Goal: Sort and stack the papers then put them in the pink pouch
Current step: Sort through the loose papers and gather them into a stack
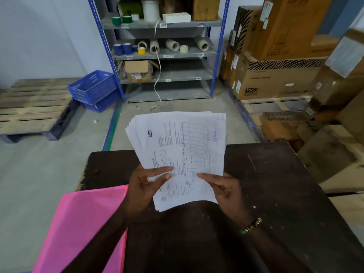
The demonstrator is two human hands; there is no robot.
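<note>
A stack of white printed papers (183,146) is held up above the dark table (275,184), its sheets slightly fanned at the top left corner. My left hand (145,186) grips the stack's lower left edge with the thumb across the top sheet. My right hand (224,188) holds the lower right edge; a beaded bracelet is on that wrist. The pink pouch (84,223) lies flat on the table's left side and hangs over its edge, partly under my left forearm.
Beyond the table stands a blue-framed metal shelf (163,54) with tape rolls and boxes. Blue plastic crates (94,89) and a wooden pallet (31,109) are on the floor at left. Stacked cardboard boxes (285,56) fill the right side.
</note>
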